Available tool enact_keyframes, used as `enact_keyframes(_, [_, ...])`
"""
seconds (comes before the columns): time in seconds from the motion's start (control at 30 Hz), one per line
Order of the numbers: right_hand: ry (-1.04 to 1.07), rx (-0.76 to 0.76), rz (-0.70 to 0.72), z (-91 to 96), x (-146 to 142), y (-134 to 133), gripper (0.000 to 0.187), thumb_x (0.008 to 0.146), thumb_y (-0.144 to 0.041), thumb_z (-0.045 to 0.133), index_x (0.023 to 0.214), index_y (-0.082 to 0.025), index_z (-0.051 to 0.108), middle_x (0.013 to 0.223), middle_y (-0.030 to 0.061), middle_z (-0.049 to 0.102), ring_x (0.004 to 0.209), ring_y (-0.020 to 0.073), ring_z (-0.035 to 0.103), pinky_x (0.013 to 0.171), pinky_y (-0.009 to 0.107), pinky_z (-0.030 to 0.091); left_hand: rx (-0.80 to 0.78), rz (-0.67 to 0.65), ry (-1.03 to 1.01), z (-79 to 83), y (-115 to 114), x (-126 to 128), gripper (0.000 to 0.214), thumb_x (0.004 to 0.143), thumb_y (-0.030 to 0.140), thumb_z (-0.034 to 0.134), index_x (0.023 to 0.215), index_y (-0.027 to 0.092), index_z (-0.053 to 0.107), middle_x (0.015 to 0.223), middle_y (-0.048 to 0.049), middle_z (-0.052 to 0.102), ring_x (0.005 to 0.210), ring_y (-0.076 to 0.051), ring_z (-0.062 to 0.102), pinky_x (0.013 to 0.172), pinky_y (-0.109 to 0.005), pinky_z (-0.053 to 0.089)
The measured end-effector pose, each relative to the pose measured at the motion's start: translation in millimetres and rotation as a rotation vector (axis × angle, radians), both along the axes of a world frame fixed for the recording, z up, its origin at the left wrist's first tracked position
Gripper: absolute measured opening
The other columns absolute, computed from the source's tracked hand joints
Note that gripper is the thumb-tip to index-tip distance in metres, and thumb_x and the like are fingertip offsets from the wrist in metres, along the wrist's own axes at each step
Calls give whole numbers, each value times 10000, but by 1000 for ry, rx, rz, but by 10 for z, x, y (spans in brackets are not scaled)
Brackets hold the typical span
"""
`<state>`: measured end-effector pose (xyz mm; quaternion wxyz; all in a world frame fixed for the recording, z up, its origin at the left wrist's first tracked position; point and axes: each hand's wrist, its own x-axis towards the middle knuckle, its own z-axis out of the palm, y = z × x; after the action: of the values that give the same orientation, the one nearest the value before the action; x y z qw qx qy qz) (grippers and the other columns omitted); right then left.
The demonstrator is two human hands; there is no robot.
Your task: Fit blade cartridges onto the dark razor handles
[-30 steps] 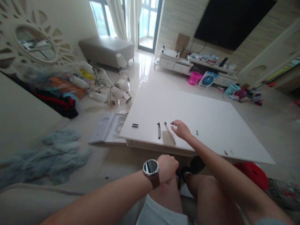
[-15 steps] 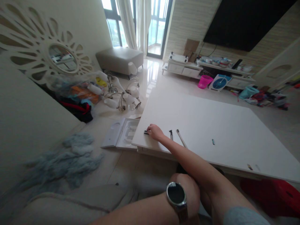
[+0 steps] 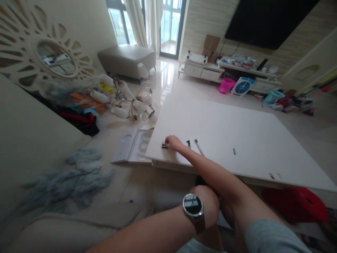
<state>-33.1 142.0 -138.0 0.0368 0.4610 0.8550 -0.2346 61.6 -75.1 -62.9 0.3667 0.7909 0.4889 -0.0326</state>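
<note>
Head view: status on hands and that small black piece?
Right hand on small black piece, grip unclear. Left hand fisted, off table. Black tool beside, apart.

Right hand stretched forward, fingers down; left hand fisted, low.

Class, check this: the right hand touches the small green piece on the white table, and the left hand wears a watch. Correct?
No. In the head view the right hand touches the small black piece on the white table; the green piece lies apart, further right. The left hand does wear a watch.
</note>
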Motion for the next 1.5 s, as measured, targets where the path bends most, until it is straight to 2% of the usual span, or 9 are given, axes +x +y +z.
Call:
enact_keyframes(0.33, [-47,-47,-23,35,-21,46,136,718,-197,819,849,-189,781,922,111,770,840,220,703,704,249,490,1,-108,87,129,59,-71,217,794,191,652,941,150,807,997,-233,737,835,-343,715,681,-396,581])
enact_keyframes(0.47, [-38,-78,-21,5,-21,81,103,658,-153,839,725,-179,765,809,102,760,769,215,695,675,250,492,-72,-136,110,421,166,-220,263,835,114,584,1016,97,774,993,-209,748,870,-324,726,703,-372,594])
enact_keyframes(0.7, [115,-97,-31,60,126,44,63,668,-97,767,671,-149,731,706,73,731,694,185,659,644,237,462,91,50,114,901,509,-712,215,856,83,567,941,25,755,886,-242,733,846,-349,727,700,-388,570])
enact_keyframes(0.87, [311,-35,-83,399,516,-34,109,787,-146,624,830,-131,723,832,33,738,779,158,639,669,212,449,274,257,118,1000,967,-1127,282,927,192,514,1018,29,727,977,-271,720,965,-378,699,814,-412,520])
enact_keyframes(0.97, [473,91,-150,697,795,-192,141,843,-186,539,851,-139,672,850,26,712,795,147,612,714,226,450,384,604,-20,1008,1189,-1293,315,936,301,524,1098,97,701,1028,-222,729,996,-316,692,849,-350,494])
enact_keyframes(1.03, [702,192,-221,884,945,-346,97,833,-229,569,793,-159,623,755,6,670,704,130,580,669,230,445,376,720,-137,1000,1259,-1337,341,911,356,558,1090,104,702,977,-190,741,943,-287,689,798,-317,486])
enact_keyframes(1.23, [936,244,-184,1224,1200,-677,108,824,-246,614,734,-186,603,704,-2,657,668,130,598,661,252,474,276,701,-485,949,1243,-1273,207,797,310,654,728,144,757,653,-69,708,662,-187,629,597,-256,422])
enact_keyframes(1.4, [925,166,-178,1018,1388,-508,129,812,-282,672,881,-185,622,855,25,691,765,146,651,707,265,514,252,752,-624,902,1269,-1276,142,715,263,729,787,148,773,681,-59,727,686,-182,657,614,-253,464])
enact_keyframes(1.5, [478,111,-384,631,1480,-355,184,811,-266,687,956,-182,612,914,31,696,794,138,650,739,251,497,247,818,-716,901,1292,-1273,145,699,206,756,829,143,743,723,-75,742,705,-188,689,640,-266,501])
